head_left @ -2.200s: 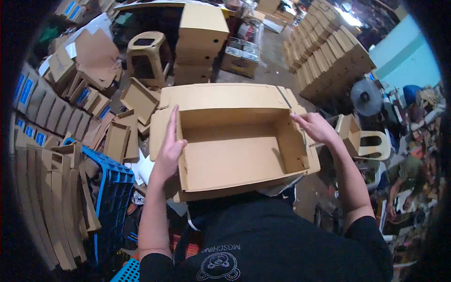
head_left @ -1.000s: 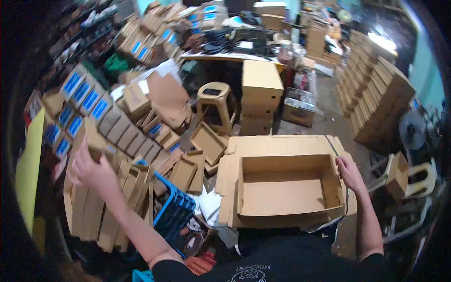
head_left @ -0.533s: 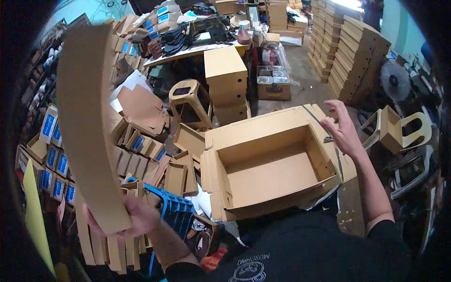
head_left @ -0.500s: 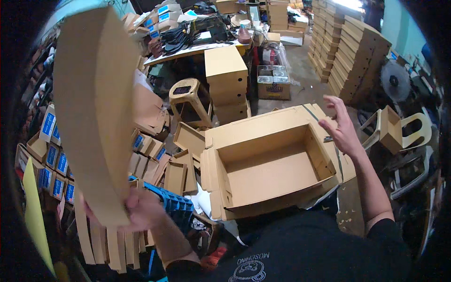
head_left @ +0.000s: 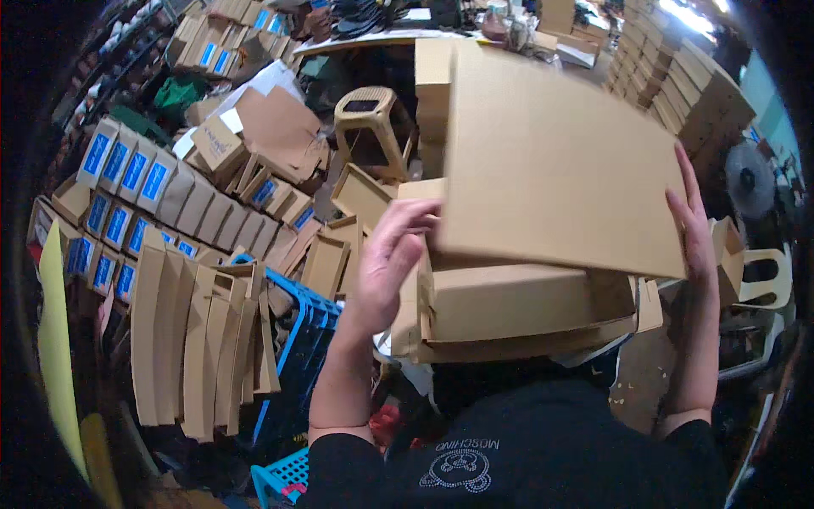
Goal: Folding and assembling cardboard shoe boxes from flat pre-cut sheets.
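Observation:
Between my two hands a brown cardboard box lid [head_left: 560, 161] hangs tilted over an open cardboard box [head_left: 526, 305]. Its broad flat face shows; whatever lies inside it is hidden. My left hand [head_left: 390, 263] has its fingers curled on the lid's left edge, and the fingertips are partly out of sight. Along the right edge, my right hand [head_left: 695, 216] presses with thumb and fingers. The open box beneath sits close to my body, and the lid covers its far part.
To the left, a blue plastic crate [head_left: 297, 331] stands beside several upright cardboard lids [head_left: 199, 339]. Rows of small boxes with blue labels [head_left: 136, 174] lie beyond. Further off are a beige stool [head_left: 373, 127], stacked cartons [head_left: 699, 89], a fan [head_left: 750, 178] and a plastic chair [head_left: 767, 280].
My left hand has brought the cardboard lid from the left over to above the open box. My right hand, free before, now holds its right edge. The view has turned leftward.

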Motion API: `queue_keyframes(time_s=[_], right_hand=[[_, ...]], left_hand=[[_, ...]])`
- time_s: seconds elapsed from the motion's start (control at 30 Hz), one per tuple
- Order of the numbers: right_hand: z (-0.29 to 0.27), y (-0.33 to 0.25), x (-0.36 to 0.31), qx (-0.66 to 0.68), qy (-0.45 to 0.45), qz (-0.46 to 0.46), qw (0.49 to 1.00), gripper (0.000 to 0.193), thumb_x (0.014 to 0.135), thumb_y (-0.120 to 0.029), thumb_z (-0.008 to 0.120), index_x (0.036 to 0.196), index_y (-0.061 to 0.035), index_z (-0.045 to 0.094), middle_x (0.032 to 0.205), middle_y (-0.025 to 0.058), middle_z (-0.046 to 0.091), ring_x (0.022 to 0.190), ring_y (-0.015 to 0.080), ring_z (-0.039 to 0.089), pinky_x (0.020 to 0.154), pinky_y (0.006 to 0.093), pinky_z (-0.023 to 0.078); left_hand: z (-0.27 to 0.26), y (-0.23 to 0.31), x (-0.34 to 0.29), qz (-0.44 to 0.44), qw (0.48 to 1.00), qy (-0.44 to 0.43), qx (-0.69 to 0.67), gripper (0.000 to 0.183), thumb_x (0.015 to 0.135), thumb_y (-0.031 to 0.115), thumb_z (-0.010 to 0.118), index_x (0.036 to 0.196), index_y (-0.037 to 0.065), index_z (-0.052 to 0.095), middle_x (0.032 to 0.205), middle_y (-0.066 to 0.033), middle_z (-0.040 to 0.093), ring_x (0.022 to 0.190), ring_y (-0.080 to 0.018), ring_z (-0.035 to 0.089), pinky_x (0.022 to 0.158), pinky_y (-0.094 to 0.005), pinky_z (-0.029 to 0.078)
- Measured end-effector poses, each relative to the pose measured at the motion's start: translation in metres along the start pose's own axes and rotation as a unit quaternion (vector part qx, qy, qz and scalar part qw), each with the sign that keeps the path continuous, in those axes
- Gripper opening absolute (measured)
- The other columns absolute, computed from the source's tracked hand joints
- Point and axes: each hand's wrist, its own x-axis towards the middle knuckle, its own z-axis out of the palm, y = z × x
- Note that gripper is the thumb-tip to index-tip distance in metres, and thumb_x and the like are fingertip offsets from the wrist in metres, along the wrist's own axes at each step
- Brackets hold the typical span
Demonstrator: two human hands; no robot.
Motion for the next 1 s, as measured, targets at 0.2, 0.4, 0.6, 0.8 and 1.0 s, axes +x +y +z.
queue_keyframes(time_s=[0.2,0.4,0.6,0.8,1.0], right_hand=[[-0.037,0.06,-0.043,-0.009,-0.089,0.202,0.975,0.076,0.1,-0.02,0.064,0.166,-0.0081,0.026,0.169,0.0113,0.031,0.153,0.0222,0.034,0.124,0.0348,0.027],[-0.008,0.064,-0.058,0.03,-0.083,0.248,0.965,0.082,0.097,-0.016,0.065,0.167,-0.0121,0.023,0.172,0.011,0.025,0.156,0.0221,0.027,0.125,0.0351,0.024],[0.029,0.054,-0.056,0.013,-0.111,0.221,0.969,0.094,0.09,-0.011,0.07,0.168,-0.0074,0.016,0.174,0.0125,0.016,0.159,0.0216,0.019,0.127,0.0364,0.02],[0.032,0.062,-0.055,0.023,-0.107,0.23,0.967,0.099,0.088,-0.011,0.071,0.169,-0.0126,0.014,0.175,0.0106,0.015,0.158,0.0222,0.021,0.126,0.0372,0.023],[0.031,0.075,-0.044,-0.011,-0.135,0.209,0.968,0.099,0.087,-0.015,0.073,0.169,-0.0153,0.017,0.175,0.0096,0.016,0.158,0.0231,0.022,0.126,0.0393,0.023]], left_hand=[[-0.02,-0.065,-0.016,-0.148,0.982,0.116,-0.034,0.073,0.11,0.058,0.033,0.156,0.001,0.038,0.153,-0.0149,0.046,0.142,-0.0255,0.045,0.12,-0.0418,0.033],[0.034,-0.111,-0.024,-0.148,0.955,0.108,-0.232,0.097,0.105,0.072,0.024,0.165,0.0,0.0,0.174,-0.0161,0.007,0.161,-0.0272,0.005,0.13,-0.0409,0.008],[0.038,-0.101,-0.023,-0.142,0.948,0.074,-0.274,0.096,0.098,0.031,0.053,0.165,-0.001,-0.008,0.175,-0.0172,-0.002,0.161,-0.0248,0.003,0.128,-0.036,0.005],[0.034,-0.104,-0.029,-0.106,0.948,0.075,-0.29,0.101,0.095,0.031,0.053,0.164,0.002,-0.015,0.175,-0.0155,-0.008,0.161,-0.0246,0.003,0.128,-0.0358,0.006],[0.038,-0.107,-0.023,-0.13,0.93,0.105,-0.329,0.099,0.093,0.02,0.052,0.166,0.006,-0.014,0.173,-0.0162,0.003,0.158,-0.0238,0.014,0.127,-0.0365,0.015]])
